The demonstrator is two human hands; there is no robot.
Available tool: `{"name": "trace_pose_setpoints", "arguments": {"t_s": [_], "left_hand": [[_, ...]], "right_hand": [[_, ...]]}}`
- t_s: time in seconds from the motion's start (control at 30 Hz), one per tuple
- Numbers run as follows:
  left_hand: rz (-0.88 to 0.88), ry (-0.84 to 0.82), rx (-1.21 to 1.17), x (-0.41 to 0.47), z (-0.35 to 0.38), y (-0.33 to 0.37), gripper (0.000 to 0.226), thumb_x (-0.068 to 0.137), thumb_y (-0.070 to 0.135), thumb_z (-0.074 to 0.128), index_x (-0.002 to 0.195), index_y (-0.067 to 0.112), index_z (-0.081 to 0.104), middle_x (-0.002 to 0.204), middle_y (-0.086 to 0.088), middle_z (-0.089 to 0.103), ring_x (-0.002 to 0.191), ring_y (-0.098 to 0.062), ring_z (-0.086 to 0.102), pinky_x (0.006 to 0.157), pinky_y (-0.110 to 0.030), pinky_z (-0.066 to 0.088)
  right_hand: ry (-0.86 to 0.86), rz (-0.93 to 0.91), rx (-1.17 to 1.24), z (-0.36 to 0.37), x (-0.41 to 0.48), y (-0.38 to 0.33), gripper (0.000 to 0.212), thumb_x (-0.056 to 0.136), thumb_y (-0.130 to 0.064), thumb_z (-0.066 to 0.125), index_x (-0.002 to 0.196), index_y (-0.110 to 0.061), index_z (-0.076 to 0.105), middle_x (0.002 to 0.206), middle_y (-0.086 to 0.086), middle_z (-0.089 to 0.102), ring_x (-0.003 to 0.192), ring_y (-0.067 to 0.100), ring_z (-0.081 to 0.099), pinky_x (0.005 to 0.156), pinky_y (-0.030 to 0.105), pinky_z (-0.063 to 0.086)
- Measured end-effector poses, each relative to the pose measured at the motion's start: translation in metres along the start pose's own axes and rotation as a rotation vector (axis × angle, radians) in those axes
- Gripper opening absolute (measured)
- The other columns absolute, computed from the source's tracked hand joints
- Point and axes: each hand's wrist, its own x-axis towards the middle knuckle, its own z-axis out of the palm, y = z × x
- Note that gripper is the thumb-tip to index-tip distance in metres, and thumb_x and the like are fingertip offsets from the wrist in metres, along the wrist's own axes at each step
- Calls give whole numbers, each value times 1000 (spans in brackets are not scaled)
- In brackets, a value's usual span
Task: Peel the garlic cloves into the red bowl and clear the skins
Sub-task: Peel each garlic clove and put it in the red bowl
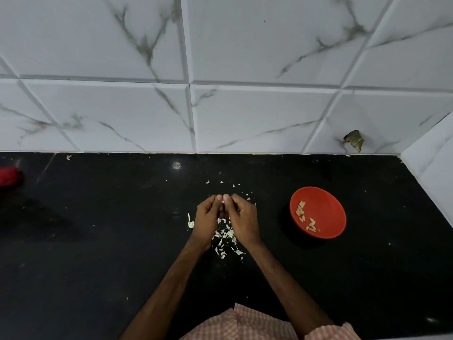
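Red bowl [328, 207], black counter [98, 241], grey-veined white tiles [245, 45], checked cloth [235, 325]

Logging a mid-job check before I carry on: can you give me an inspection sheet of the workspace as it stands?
Surface: black counter, glossy, dotted with pale flecks.
Job's things: red bowl on the counter right of the hands, with peeled cloves inside; one garlic clove held between both hands.
Clutter: loose skins piled under the hands, with more scattered beyond them; a garlic scrap just left of them; a red object cut off by the left edge.
Grippers: left hand and right hand are held together, both pinching the clove.
Cables: nothing seen.
Surroundings: marbled white tile wall behind the counter, with a broken patch low on the right.
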Motion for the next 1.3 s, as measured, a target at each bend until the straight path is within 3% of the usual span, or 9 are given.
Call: {"name": "trace_pose_setpoints", "arguments": {"t_s": [0.1, 0.3, 0.5, 0.63, 0.7, 0.8, 0.97, 1.13, 1.3], "left_hand": [[-36, 49, -36, 2, -4, -3, 39, 106, 15, 45, 67, 11, 51, 59, 4, 42, 59, -7, 38, 61, -24, 35], [-1, 49, 12, 5, -5, -11, 38, 106, 18, 47, 86, -12, 58, 68, -7, 54, 66, -13, 50, 62, -22, 45], [58, 104, 386, 8, -19, -28, 27, 102, 27, 56, 81, 13, 64, 70, 4, 67, 62, -10, 56, 59, -33, 47], [8, 34, 675, 8, -26, -36, 16, 93, 31, 68, 106, 29, 59, 93, 14, 70, 82, -6, 68, 72, -36, 55], [10, 39, 843, 5, -26, -31, 6, 95, 37, 63, 96, 32, 61, 88, 16, 67, 82, -5, 66, 71, -33, 52], [-5, 10, 1035, 3, -24, -23, 41, 98, 57, 50, 69, 29, 59, 67, 13, 64, 70, -8, 63, 67, -30, 48], [97, 7, 810, 4, -22, -25, 4, 95, 30, 65, 95, 26, 63, 86, 14, 69, 78, -3, 66, 70, -33, 54], [260, -40, 734, 6, -18, -11, 14, 102, 22, 53, 110, 20, 64, 90, 10, 69, 82, -4, 66, 74, -34, 55], [269, -78, 689, 6, -17, -9, 15, 104, 20, 48, 96, 15, 60, 79, 4, 64, 72, -10, 61, 65, -32, 49]], "right_hand": [[5, -64, -46, -7, 5, 6, 5, 94, -21, 69, 96, -17, 69, 92, -11, 70, 87, 8, 67, 78, 25, 55], [35, -1, 48, -7, 3, 7, 11, 91, -10, 72, 101, -11, 76, 96, -7, 75, 93, 5, 70, 83, 19, 55], [77, 0, 11, -10, 4, 6, 13, 86, -8, 77, 99, -11, 76, 93, -10, 75, 90, 2, 69, 82, 16, 53], [93, -24, -14, -11, 4, 6, 14, 82, -7, 80, 95, -12, 75, 91, -11, 74, 88, 1, 69, 80, 14, 52], [103, -36, -30, -12, 5, 7, 12, 81, -8, 81, 90, -13, 75, 90, -12, 74, 86, 2, 69, 79, 15, 52], [122, -22, -20, -13, 5, 8, 9, 81, -8, 81, 82, -11, 72, 87, -12, 74, 84, 3, 69, 78, 18, 54], [132, 1, 13, -13, 4, 13, 11, 80, -5, 82, 83, -6, 71, 88, -8, 75, 84, 1, 70, 77, 15, 52], [104, -41, -74, -16, 5, 18, 14, 82, -16, 82, 83, -10, 70, 85, -10, 72, 84, 5, 69, 77, 28, 58], [0, -155, -244, -23, 7, 16, 14, 87, -27, 77, 83, -20, 65, 83, -12, 65, 81, 7, 64, 69, 39, 56]]}}
